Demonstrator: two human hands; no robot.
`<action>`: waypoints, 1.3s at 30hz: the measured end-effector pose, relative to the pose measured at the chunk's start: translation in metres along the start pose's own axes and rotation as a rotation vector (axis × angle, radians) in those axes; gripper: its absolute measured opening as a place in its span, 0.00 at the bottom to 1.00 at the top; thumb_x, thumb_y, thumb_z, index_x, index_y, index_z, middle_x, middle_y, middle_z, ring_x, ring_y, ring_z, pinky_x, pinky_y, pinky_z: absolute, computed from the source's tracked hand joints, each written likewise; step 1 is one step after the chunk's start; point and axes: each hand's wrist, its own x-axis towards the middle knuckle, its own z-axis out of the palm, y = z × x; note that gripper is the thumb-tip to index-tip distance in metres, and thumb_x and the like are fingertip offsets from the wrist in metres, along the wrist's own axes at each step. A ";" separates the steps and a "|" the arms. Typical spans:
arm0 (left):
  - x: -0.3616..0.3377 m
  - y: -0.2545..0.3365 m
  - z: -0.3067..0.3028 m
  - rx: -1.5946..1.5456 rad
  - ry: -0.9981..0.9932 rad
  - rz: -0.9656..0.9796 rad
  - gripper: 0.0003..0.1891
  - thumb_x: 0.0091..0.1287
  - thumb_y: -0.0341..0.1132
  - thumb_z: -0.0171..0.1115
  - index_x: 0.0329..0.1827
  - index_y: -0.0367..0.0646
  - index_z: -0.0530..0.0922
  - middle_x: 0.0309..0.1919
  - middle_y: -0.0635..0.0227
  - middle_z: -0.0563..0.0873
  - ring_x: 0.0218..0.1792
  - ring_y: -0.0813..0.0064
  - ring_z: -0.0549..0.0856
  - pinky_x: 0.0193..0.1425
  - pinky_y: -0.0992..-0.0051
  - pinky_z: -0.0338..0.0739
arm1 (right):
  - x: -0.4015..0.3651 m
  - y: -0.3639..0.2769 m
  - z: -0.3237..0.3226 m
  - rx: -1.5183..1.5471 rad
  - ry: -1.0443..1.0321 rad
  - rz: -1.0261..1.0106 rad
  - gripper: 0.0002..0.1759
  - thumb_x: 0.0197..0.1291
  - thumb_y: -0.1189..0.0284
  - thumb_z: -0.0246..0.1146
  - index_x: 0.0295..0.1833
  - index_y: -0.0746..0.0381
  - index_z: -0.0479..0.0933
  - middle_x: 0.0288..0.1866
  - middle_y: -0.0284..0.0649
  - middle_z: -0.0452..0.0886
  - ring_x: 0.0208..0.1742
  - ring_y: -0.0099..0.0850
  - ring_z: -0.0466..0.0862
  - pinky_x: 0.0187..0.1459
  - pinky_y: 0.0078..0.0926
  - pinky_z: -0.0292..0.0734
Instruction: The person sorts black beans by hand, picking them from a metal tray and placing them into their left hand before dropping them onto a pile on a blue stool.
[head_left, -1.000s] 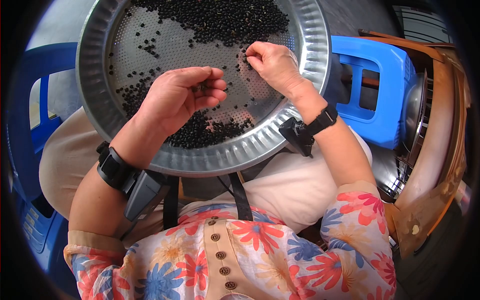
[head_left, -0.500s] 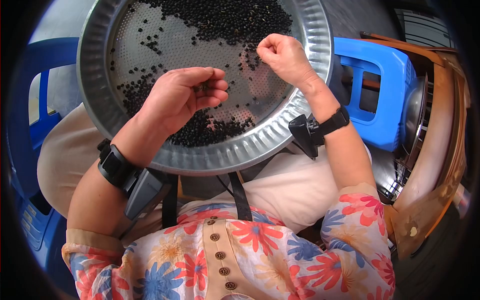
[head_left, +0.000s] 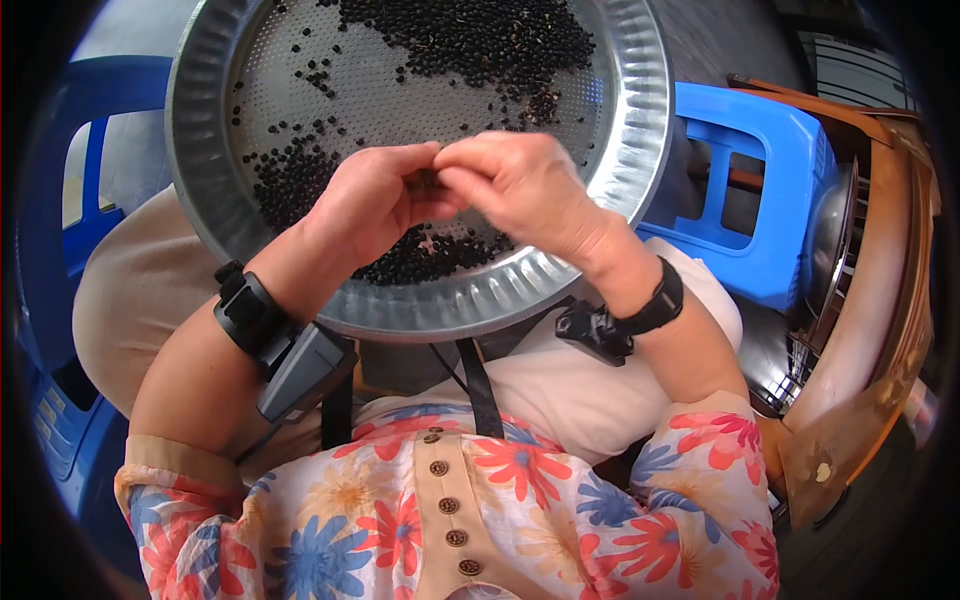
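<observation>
A round metal tray (head_left: 545, 290) with a perforated bottom and fluted rim holds black beans (head_left: 480, 40), heaped thickest at its far side, with a second pile near me. Over the middle of the tray, my left hand (head_left: 385, 195) is cupped with its fingers curled round something small and dark that I cannot make out. My right hand (head_left: 515, 185) meets it from the right, thumb and forefinger pinched together at the left fingertips. Whatever lies in that pinch is hidden.
Blue plastic stools stand left (head_left: 95, 250) and right (head_left: 790, 190) of the tray. Beyond the right stool are a metal bowl (head_left: 835, 240) and a brown wooden frame (head_left: 870, 270). My knees are below the near rim.
My right hand has moved left and towards me, from above the far beans to my left fingertips. My left hand stays cupped, shifted slightly.
</observation>
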 end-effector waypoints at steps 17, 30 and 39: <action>-0.008 0.004 0.000 0.062 -0.004 -0.029 0.12 0.70 0.32 0.47 0.41 0.31 0.76 0.32 0.60 0.83 0.31 0.73 0.84 0.35 0.79 0.80 | 0.000 0.055 -0.013 -0.240 -0.100 0.339 0.07 0.53 0.70 0.57 0.33 0.57 0.80 0.32 0.40 0.82 0.36 0.41 0.81 0.40 0.37 0.75; -0.015 0.003 -0.006 0.078 -0.012 -0.055 0.12 0.69 0.32 0.48 0.41 0.32 0.77 0.32 0.61 0.83 0.31 0.73 0.84 0.35 0.79 0.79 | 0.014 0.054 0.002 -0.425 -0.011 0.236 0.06 0.53 0.69 0.57 0.30 0.60 0.76 0.30 0.40 0.81 0.34 0.40 0.81 0.37 0.37 0.75; -0.022 0.000 -0.017 0.066 -0.034 -0.050 0.11 0.69 0.32 0.49 0.41 0.32 0.77 0.32 0.62 0.83 0.31 0.74 0.84 0.35 0.79 0.79 | 0.043 0.032 0.026 -0.191 0.046 0.087 0.06 0.53 0.70 0.57 0.29 0.61 0.76 0.29 0.42 0.81 0.33 0.41 0.81 0.36 0.37 0.75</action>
